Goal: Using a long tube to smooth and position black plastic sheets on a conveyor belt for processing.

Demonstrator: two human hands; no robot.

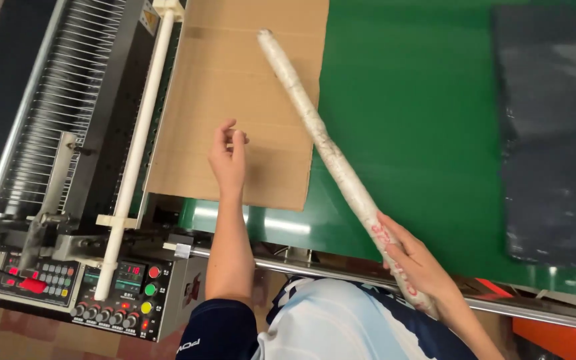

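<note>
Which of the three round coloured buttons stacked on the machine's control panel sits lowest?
The yellow button. It sits at the bottom of the column, under the green button and the red button at the top.

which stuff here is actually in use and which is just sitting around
In hand:
- right hand gripping the long wrapped roll
- left hand open over the cardboard sheet
- green table under both

Lying about:
- dark sheet at right
- control panel
- white bar on the machine
</note>
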